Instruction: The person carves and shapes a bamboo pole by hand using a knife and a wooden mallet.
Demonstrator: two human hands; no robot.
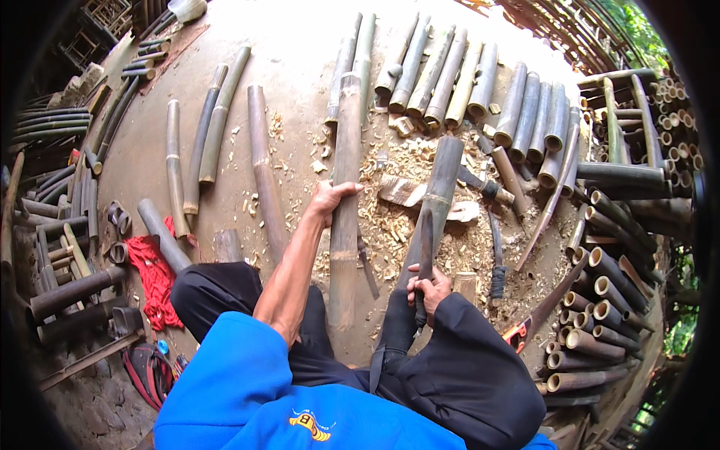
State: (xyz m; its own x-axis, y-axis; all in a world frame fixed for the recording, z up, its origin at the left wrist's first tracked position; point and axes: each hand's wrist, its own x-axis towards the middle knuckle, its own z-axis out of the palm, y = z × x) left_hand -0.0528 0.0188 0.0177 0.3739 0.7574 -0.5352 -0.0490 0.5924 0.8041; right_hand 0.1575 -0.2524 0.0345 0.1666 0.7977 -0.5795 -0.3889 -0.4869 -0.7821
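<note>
From the head view, a person in a blue top (247, 390) sits low on the floor (236, 150), legs bent out to both sides. The left hand (335, 199) grips a long brown bamboo piece (346, 142), with the thumb wrapped across it. That piece is right in the middle, and it points away from the person, with its near end between the knees.

The right hand (430, 289) is closed around the handle of a dark knife (427, 244). The blade points away too, and it is in front of a thick bamboo tube (442, 172). I can't tell if the blade touches it.

Lots of little wood chips (390, 247) lie around that tube. To the right of it there is a curved tool (496, 255) with a black handle. Near the right knee is a saw (517, 336) with a red and orange handle. A red cloth (154, 277) lies crumpled on the left. More bamboo tubes (424, 82) lie in a row far in front, and a big pile of cut tubes (592, 341) is on the right.
</note>
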